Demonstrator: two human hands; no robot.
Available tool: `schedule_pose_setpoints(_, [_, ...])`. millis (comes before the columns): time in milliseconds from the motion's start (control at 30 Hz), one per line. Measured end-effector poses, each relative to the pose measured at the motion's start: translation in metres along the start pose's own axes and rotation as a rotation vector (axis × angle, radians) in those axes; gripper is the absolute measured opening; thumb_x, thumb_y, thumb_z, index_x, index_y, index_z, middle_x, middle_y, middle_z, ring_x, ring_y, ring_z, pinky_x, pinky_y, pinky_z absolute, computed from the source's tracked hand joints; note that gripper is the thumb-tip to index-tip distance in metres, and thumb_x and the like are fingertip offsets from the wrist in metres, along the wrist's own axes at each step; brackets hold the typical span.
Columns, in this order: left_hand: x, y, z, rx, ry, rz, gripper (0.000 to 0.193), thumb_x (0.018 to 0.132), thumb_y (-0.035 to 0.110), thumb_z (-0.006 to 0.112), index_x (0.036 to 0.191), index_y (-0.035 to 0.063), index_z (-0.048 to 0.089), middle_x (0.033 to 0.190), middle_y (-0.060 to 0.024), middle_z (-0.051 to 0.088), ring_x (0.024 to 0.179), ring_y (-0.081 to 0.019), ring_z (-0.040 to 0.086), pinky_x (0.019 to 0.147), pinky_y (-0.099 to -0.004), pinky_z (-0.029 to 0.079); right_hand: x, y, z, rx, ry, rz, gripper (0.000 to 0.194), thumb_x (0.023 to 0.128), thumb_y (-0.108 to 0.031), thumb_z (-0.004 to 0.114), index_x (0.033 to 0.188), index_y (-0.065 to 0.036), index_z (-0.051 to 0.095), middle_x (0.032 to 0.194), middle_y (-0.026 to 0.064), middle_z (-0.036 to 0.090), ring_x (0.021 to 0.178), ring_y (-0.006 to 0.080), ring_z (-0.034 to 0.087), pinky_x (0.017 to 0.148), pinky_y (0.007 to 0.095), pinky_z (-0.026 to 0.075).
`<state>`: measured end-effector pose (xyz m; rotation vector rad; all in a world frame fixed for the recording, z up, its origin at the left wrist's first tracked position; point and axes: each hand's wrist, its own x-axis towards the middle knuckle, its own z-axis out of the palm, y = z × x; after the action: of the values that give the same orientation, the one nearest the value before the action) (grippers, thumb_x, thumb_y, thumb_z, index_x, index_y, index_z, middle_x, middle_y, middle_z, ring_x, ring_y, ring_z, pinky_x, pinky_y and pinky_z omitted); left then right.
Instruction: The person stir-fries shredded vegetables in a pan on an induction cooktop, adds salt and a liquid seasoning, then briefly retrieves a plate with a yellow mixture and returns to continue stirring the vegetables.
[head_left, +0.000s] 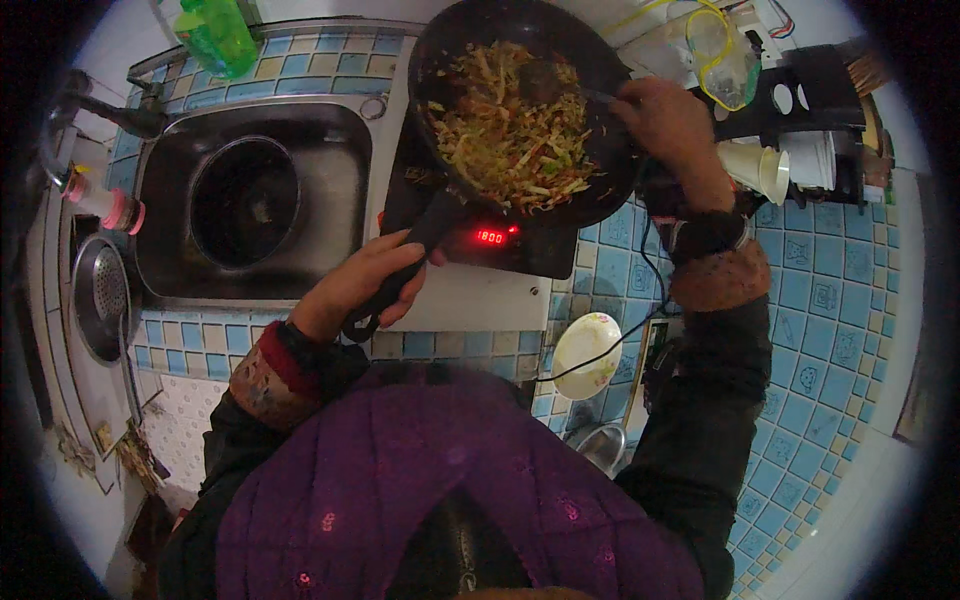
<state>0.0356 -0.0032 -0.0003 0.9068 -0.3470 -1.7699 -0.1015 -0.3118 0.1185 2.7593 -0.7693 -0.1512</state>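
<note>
Shredded vegetables (517, 142), pale green with orange bits, lie in a dark wok (611, 180) on a black induction cooktop (525, 259) with a lit red display. My left hand (367, 277) is closed around the wok's black handle (431, 225), in front of the cooktop. At the wok's right rim, my right hand (667, 120) grips the handle of a utensil (598, 96) that reaches in among the vegetables; its working end is hidden in the food.
Left of the cooktop, a steel sink (337, 225) holds a dark round pan (246, 202). A floral plate (589, 356) and a black cord (646, 255) are at the right. Cups (757, 169) and a black rack (817, 97) stand farther right; a green bottle (217, 37) is behind the sink.
</note>
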Motion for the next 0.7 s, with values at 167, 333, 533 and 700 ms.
schedule_pose_setpoints(167, [0.001, -0.001, 0.003, -0.019, -0.012, -0.006, 0.034, 0.094, 0.028, 0.039, 0.107, -0.0022, 0.046, 0.057, -0.0013, 0.041, 0.036, -0.0098, 0.038, 0.034, -0.0219, 0.031, -0.014, 0.066, 0.005, -0.002, -0.054, 0.214, 0.029, 0.079, -0.038, 0.059, 0.088, -0.011, 0.067, 0.087, 0.0098, 0.064, 0.084, 0.0290, 0.061, 0.070, 0.0405, 0.048])
schedule_pose_setpoints(333, [0.002, 0.002, 0.006, 0.031, -0.009, 0.003, 0.033, 0.094, 0.028, 0.038, 0.108, -0.0011, 0.046, 0.057, -0.0016, 0.041, 0.037, -0.0097, 0.038, 0.035, -0.0216, 0.032, 0.012, 0.081, 0.077, 0.342, -0.119, 0.233, 0.029, 0.078, -0.033, 0.064, 0.089, -0.006, 0.067, 0.073, 0.0133, 0.062, 0.074, 0.0266, 0.062, 0.066, 0.0365, 0.047])
schedule_pose_setpoints(533, [0.001, 0.006, 0.007, 0.056, 0.046, -0.056, 0.033, 0.094, 0.028, 0.038, 0.109, -0.0001, 0.046, 0.058, -0.0017, 0.042, 0.037, -0.0099, 0.039, 0.034, -0.0218, 0.031, 0.034, 0.053, 0.102, 0.781, -0.110, 0.004, 0.027, 0.078, -0.030, 0.065, 0.085, -0.005, 0.067, 0.066, 0.0106, 0.061, 0.060, 0.0187, 0.061, 0.058, 0.0331, 0.045])
schedule_pose_setpoints(700, [0.001, 0.003, 0.005, 0.023, 0.049, -0.060, 0.032, 0.094, 0.027, 0.038, 0.108, 0.0002, 0.047, 0.058, -0.0017, 0.042, 0.037, -0.0100, 0.038, 0.035, -0.0219, 0.031, 0.000, 0.032, 0.039, 0.559, -0.079, -0.131, 0.025, 0.078, -0.030, 0.063, 0.088, -0.008, 0.067, 0.070, 0.0132, 0.063, 0.063, 0.0261, 0.062, 0.060, 0.0352, 0.048])
